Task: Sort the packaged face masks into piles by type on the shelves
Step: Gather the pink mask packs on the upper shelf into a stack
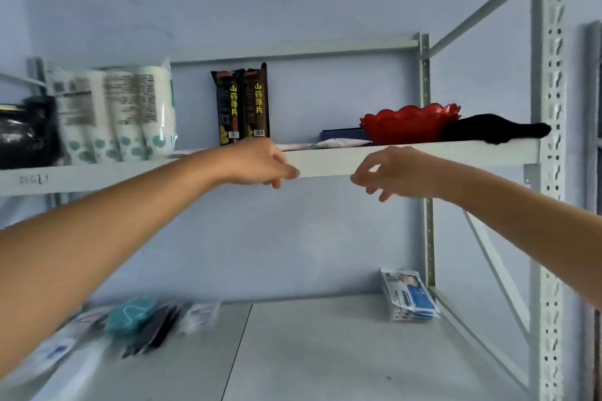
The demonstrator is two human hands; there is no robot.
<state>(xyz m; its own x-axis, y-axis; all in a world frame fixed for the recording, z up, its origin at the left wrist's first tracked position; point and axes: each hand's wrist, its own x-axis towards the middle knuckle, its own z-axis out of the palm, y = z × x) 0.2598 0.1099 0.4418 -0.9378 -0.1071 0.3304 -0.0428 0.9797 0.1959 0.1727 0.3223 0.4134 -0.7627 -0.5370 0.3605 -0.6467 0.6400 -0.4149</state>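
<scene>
Both hands hung empty at mid-frame, the left hand (260, 163) and right hand (395, 172) loosely curled before the upper shelf (423, 156). The masks (140, 319) lay far below, lower left, nearer the left hand; a sorted pile (408, 296) sat lower right.

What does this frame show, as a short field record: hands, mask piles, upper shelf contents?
left hand: fingers loosely curled, holding nothing, in front of the upper shelf edge
right hand: fingers loosely curled, holding nothing, in front of the same edge
lower shelf right: stack of blue-and-white mask packs near the back corner
lower shelf left: blurred mixed mask packs, teal and dark ones visible
upper shelf: red bowl, two dark snack packs standing upright, paper cup sleeves, black cloth
</scene>
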